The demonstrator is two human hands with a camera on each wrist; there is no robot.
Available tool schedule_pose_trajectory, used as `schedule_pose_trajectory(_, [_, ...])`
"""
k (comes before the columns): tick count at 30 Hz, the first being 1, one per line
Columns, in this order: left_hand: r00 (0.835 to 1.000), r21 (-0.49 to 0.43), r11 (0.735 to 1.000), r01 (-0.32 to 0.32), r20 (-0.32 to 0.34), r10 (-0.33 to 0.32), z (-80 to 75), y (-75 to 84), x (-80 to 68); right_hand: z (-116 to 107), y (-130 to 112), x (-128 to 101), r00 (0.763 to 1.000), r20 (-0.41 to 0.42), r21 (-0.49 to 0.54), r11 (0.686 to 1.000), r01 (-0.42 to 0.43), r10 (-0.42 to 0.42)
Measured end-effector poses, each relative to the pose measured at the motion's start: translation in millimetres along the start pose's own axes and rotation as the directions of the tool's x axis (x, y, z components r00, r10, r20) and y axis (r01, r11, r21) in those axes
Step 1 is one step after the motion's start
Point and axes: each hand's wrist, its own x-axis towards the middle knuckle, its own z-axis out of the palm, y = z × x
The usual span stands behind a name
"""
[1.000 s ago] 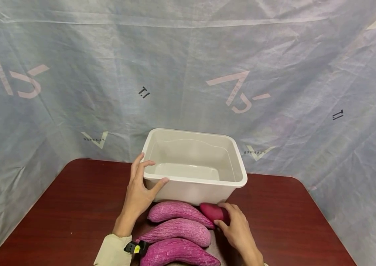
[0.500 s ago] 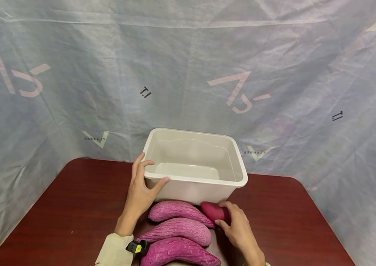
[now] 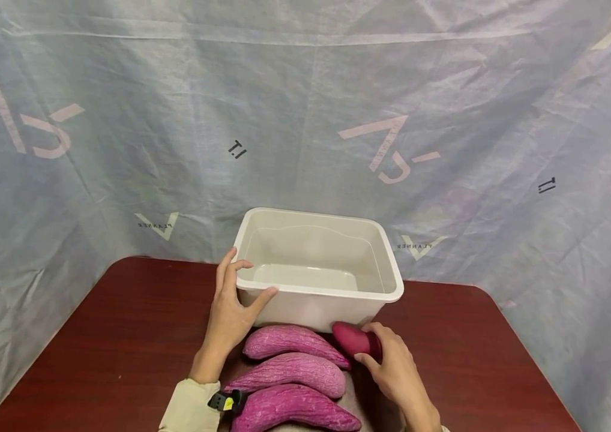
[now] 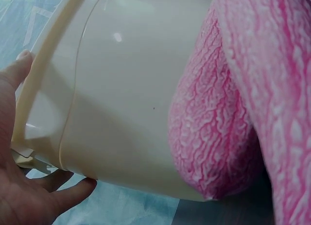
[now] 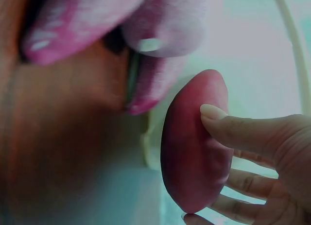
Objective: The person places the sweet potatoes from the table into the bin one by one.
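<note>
My right hand (image 3: pixel 397 366) pinches a small, smooth, dark red sweet potato (image 3: pixel 353 339) between thumb and fingers, near the bin's front right. In the right wrist view, my thumb lies across the sweet potato (image 5: pixel 194 147) and the fingertips are behind it. My left hand (image 3: pixel 230 318) grips the front left corner of a white plastic bin (image 3: pixel 311 309), thumb at the front rim and a finger bent over the side. Three large, wrinkled pink-purple sweet potatoes lie in a row before the bin: the far one (image 3: pixel 289 342), the middle one (image 3: pixel 297 373) and the near one (image 3: pixel 289 408).
The bin's inside (image 3: pixel 305 277) shows only its bare floor. A dark red wooden table (image 3: pixel 122 336) carries everything, with a greyish-brown surface (image 3: pixel 358 390) under the large sweet potatoes. A grey printed cloth (image 3: pixel 294 120) hangs behind and at both sides.
My right hand has lifted the small sweet potato slightly up and to the right, away from the far large one. The left hand keeps its place on the bin.
</note>
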Motion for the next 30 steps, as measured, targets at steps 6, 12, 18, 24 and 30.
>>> schedule_pose_trajectory(6, [1.000,-0.007,1.000,0.020,0.018,-0.020,0.7,1.9,0.2,-15,-15,-2,0.999,-0.033,-0.037,0.999,0.029,-0.030])
schedule_pose_trajectory(12, [0.999,0.001,1.000,0.030,0.034,-0.030,-0.8,3.8,0.7,-24,-31,-6,0.986,-0.109,-0.064,0.990,0.124,-0.130])
schedule_pose_trajectory(18, [0.999,0.011,1.000,0.028,0.028,-0.028,-2.2,3.7,1.2,-35,-46,-8,0.962,-0.169,-0.092,0.975,0.203,-0.216])
schedule_pose_trajectory(24, [0.999,0.011,0.999,0.034,0.033,-0.034,-2.2,4.8,1.5,-45,-60,-10,0.952,-0.179,-0.079,0.968,0.238,-0.249])
schedule_pose_trajectory(30, [0.998,0.020,0.999,0.043,0.043,-0.044,-5.4,7.5,1.2,-50,-72,-8,0.929,-0.197,-0.088,0.950,0.301,-0.313])
